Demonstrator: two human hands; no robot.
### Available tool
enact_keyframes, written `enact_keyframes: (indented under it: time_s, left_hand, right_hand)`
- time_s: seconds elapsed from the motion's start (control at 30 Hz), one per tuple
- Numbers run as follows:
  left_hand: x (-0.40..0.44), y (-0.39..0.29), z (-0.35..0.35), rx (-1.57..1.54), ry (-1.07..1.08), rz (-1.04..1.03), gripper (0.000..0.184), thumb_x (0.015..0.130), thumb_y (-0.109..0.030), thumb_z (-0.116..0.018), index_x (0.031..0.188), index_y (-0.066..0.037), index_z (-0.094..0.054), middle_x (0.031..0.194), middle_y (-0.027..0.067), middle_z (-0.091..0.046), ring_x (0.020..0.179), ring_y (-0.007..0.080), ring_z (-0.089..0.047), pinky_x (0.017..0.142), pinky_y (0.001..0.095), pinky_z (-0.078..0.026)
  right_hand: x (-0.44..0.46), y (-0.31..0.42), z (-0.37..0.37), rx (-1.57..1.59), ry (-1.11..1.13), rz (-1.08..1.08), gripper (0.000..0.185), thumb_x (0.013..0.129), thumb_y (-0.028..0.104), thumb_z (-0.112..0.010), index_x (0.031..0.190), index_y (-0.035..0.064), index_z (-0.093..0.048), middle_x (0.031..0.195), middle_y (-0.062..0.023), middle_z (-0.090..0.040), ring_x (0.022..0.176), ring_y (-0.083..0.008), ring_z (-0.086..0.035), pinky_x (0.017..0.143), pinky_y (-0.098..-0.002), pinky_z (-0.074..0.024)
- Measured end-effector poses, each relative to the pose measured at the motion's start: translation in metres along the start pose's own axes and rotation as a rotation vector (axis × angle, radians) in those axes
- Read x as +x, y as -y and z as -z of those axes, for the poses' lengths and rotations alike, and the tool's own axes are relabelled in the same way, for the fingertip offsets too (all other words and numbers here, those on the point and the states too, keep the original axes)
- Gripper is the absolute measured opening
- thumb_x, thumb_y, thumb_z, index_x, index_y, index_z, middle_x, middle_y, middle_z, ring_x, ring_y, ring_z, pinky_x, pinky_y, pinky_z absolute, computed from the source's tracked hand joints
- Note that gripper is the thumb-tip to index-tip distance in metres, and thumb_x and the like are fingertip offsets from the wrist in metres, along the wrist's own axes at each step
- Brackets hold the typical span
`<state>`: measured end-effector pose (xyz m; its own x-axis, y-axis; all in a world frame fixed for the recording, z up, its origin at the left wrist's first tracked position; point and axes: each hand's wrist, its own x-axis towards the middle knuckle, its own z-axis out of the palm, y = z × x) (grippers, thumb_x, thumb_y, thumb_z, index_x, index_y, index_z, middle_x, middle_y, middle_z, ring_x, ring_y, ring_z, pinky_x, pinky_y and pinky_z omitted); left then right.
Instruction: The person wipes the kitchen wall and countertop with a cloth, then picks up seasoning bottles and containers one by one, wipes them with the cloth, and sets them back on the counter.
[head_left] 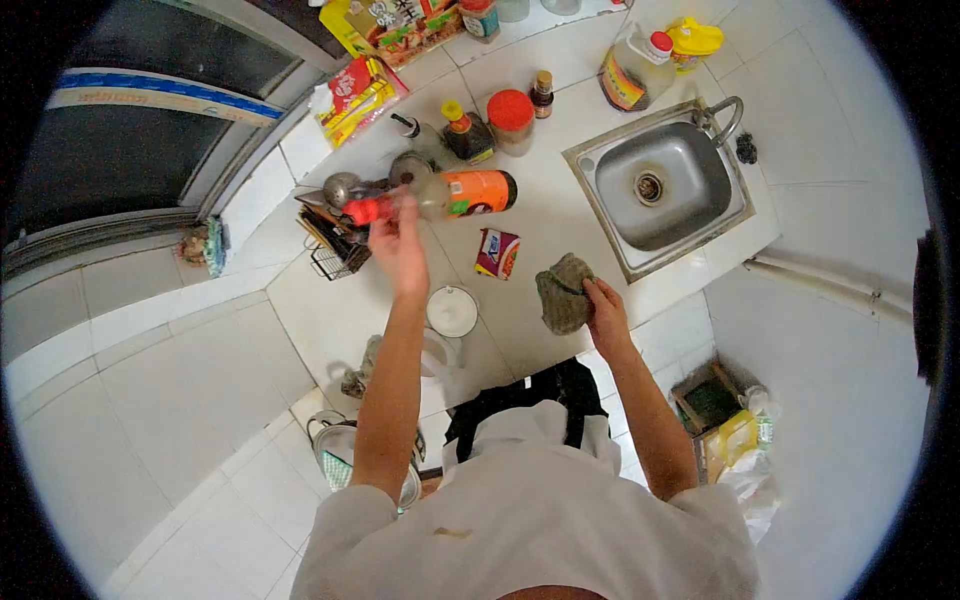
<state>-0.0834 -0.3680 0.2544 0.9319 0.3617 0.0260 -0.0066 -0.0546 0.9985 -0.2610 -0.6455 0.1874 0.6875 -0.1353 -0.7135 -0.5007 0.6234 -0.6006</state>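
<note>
My left hand (402, 258) is wrapped round the neck end of a bottle (482, 192) with an orange label and a red cap. The bottle is tilted sideways, its cap to the left and its dark base to the right; the cap end is smeared by motion. My right hand (607, 315) grips a folded, grey-green rag (563, 293) over the counter's front part. Between the hands lies a small purple and red packet (497, 253). A white round lid (452, 311) is close to my left forearm.
A steel sink (606, 228) is set into the counter at the right. Along the back stand a red-lidded jar (511, 122), a yellow-capped sauce bottle (466, 134) and a large oil jug (636, 72). A wire rack with utensils (336, 240) is at the left. Pots (338, 440) stand below.
</note>
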Motion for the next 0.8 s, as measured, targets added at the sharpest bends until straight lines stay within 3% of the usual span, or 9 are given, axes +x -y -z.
enact_keyframes:
  time_s: [0.1, 0.2, 0.3, 0.47, 0.67, 0.8]
  left_hand:
    - [-0.018, -0.052, 0.035, -0.188, -0.078, 0.103, 0.026, 0.099, -0.023, -0.065, 0.117, -0.006, -0.063, 0.091, -0.0038, -0.062, 0.071, 0.0044, -0.049, 0.062, 0.0200, -0.038]
    - [-0.035, -0.089, 0.058, -0.307, -0.186, 0.074, 0.029, 0.098, -0.026, -0.066, 0.118, -0.005, -0.064, 0.085, -0.0059, -0.060, 0.064, 0.0003, -0.043, 0.053, 0.0181, -0.030]
    - [-0.052, -0.108, 0.088, -0.372, -0.167, 0.046, 0.030, 0.099, -0.029, -0.064, 0.118, -0.006, -0.064, 0.085, -0.0057, -0.060, 0.065, 0.0017, -0.044, 0.053, 0.0181, -0.031]
    - [-0.085, -0.137, 0.116, -0.420, -0.245, 0.013, 0.033, 0.099, -0.030, -0.065, 0.119, -0.005, -0.063, 0.096, -0.0045, -0.062, 0.072, 0.0021, -0.049, 0.059, 0.0164, -0.037]
    - [-0.129, -0.157, 0.139, -0.184, -0.196, -0.160, 0.034, 0.098, -0.023, -0.066, 0.122, -0.001, -0.060, 0.110, 0.0019, -0.064, 0.084, 0.0041, -0.054, 0.069, 0.0178, -0.043]
    - [-0.152, -0.161, 0.141, -0.001, -0.138, -0.215, 0.033, 0.096, -0.017, -0.067, 0.122, 0.002, -0.059, 0.112, 0.0066, -0.064, 0.098, 0.0119, -0.059, 0.086, 0.0268, -0.047]
  right_hand:
    - [0.011, -0.002, -0.009, 0.072, 0.089, -0.035, 0.034, 0.100, 0.021, -0.061, 0.127, 0.0017, -0.057, 0.118, -0.0072, -0.065, 0.106, -0.0173, -0.063, 0.090, -0.0322, -0.0517]
    - [-0.001, 0.006, -0.036, 0.173, 0.157, -0.051, 0.032, 0.102, 0.023, -0.058, 0.126, 0.0030, -0.057, 0.120, -0.0072, -0.065, 0.109, -0.0187, -0.063, 0.093, -0.0346, -0.0511]
    - [-0.020, 0.013, -0.057, 0.182, 0.221, -0.065, 0.032, 0.102, 0.025, -0.057, 0.127, 0.0040, -0.057, 0.121, -0.0072, -0.065, 0.109, -0.0192, -0.063, 0.094, -0.0357, -0.0504]
    - [-0.039, 0.001, -0.064, 0.169, 0.327, -0.084, 0.039, 0.103, 0.030, -0.054, 0.134, 0.0057, -0.053, 0.127, -0.0065, -0.062, 0.114, -0.0198, -0.061, 0.099, -0.0388, -0.0471]
    - [-0.093, 0.023, -0.089, 0.363, 0.537, -0.159, 0.045, 0.104, 0.034, -0.050, 0.141, 0.0080, -0.048, 0.135, -0.0079, -0.058, 0.125, -0.0222, -0.055, 0.107, -0.0418, -0.0421]
    - [-0.129, 0.045, -0.119, 0.367, 0.708, -0.109, 0.049, 0.104, 0.034, -0.050, 0.145, 0.0079, -0.045, 0.142, -0.0091, -0.054, 0.132, -0.0239, -0.049, 0.113, -0.0415, -0.0365]
